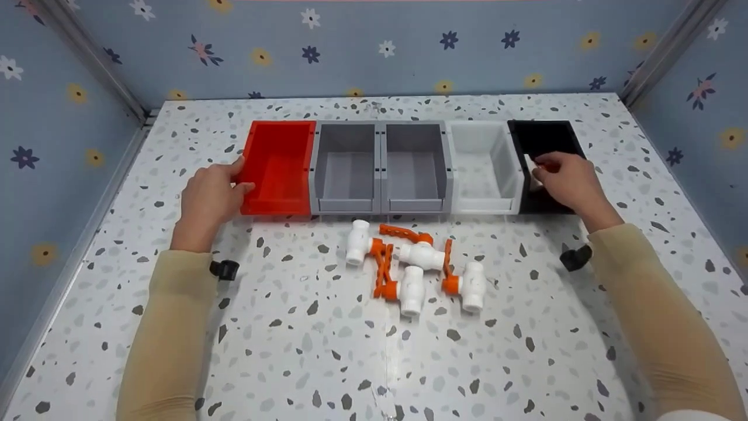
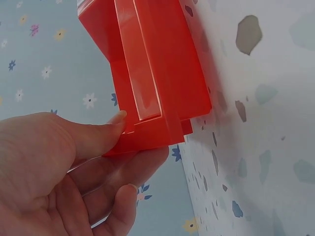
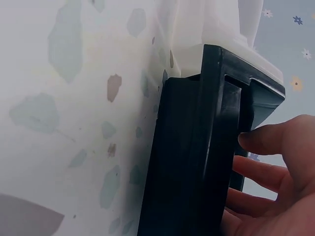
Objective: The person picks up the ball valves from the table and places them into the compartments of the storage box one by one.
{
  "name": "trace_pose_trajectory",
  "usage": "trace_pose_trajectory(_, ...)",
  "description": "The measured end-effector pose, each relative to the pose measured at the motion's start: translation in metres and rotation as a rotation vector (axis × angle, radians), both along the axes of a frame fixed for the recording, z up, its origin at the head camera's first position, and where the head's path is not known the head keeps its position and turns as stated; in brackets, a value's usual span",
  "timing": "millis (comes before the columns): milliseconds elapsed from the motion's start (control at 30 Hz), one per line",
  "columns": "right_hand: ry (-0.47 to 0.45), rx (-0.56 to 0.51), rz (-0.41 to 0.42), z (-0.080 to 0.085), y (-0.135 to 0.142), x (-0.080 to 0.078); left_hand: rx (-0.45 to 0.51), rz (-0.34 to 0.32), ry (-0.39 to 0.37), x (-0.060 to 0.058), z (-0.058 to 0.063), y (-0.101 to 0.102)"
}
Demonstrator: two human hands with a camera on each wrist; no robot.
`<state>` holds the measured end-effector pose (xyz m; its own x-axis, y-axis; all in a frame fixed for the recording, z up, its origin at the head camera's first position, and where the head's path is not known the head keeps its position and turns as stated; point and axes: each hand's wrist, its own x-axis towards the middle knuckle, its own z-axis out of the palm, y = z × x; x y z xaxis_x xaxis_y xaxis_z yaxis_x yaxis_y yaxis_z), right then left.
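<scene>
- L hand [image 1: 210,190]: fingers pinch red bin [image 1: 277,206] at side wall [image 2: 155,140], good hold pt.
- Bin prob. light, stiff, bit slick.
- R hand [image 1: 570,180] at black bin [image 1: 544,203]; fingers' grip unclear.

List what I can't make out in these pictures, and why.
Pale piece, head view: full shape, partly hidden by the right hand.
Black bin, head view: its floor, lost to darkness and the same hand.
Red bin, left wrist view: the rest of it, cut off by the top edge.
Black bin, right wrist view: lower portion, cut off by the bottom edge.
</scene>
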<state>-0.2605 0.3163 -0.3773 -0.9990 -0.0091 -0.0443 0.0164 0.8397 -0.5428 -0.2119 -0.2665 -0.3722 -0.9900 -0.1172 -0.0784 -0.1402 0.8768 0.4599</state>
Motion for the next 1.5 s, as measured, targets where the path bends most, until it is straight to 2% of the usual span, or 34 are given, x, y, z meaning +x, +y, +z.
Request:
trace_pose_trajectory(200, 0.006, -0.005, -0.014, -0.001, 0.001, 0.002, 0.016, 0.002, -0.014, -0.001, 0.004, 0.002)
trace_pose_trajectory(500, 0.012, -0.007, -0.01, -0.003, 0.0, 0.0, 0.031, 0.0, -0.032, 0.001, 0.0, -0.001)
trace_pose_trajectory(800, -0.003, -0.006, -0.012, -0.004, 0.001, 0.005, 0.032, 0.005, -0.05, 0.002, 0.0, -0.004)
trace_pose_trajectory(1033, 0.033, -0.006, -0.003, -0.004, 0.003, 0.011, -0.047, -0.012, -0.025, 0.004, 0.002, -0.006)
trace_pose_trajectory(1500, 0.07, -0.032, 0.021, 0.005, -0.002, 0.033, 0.02, -0.015, -0.032, 0.004, 0.0, -0.008)
